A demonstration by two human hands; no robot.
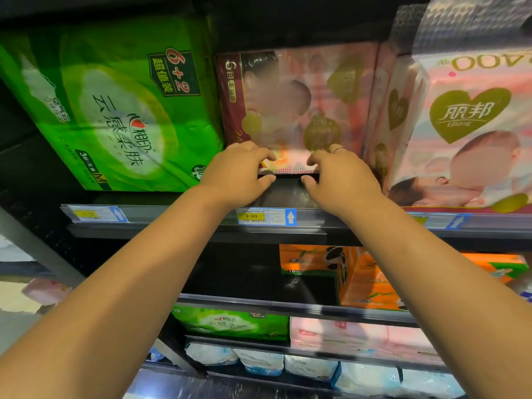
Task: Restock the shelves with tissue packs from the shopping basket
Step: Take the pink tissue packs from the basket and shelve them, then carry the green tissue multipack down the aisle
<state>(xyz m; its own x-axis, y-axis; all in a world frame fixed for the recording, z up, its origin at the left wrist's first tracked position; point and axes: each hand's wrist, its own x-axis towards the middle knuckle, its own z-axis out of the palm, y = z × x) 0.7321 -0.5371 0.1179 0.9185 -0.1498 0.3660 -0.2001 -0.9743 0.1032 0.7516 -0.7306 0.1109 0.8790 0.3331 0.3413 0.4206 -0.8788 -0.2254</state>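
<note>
Left side: the left hand point(239, 172) has its fingers curled over the bottom seam of the pink tissue pack point(302, 102) and its thumb tucked under, pinching that edge.
Right side: the right hand point(342, 175) grips the same seam in the same way, just beside the left one. A ring point(338, 149) shows on one finger.
Pack in hand: it stands upright on the shelf point(288, 194) with its lower edge at the fingers. Whether its base sits flat or is slightly lifted cannot be told.
Neighbours: a green pack point(115, 110) leans close on the left. A heart-marked pack point(466, 125) presses in on the right and stands further forward.
Shelf front: the price tag point(264, 216) sits on the rail directly below the hands.
Below: orange packs point(359, 277) lie on the next shelf down.
Basket: the shopping basket is not in view.
Step, as I judge it: seating or squaring this pack in its slot.
Risk, tearing: only a thin plastic seam is held, so a hard tug could stretch or rip the wrap.
Risk, jamming: the slot looks tight, and a push at an angle could wedge the pack against either neighbour or drag one askew.
Risk, tipping: the tall pack is held only low down and could topple forward off the shelf once released.
</note>
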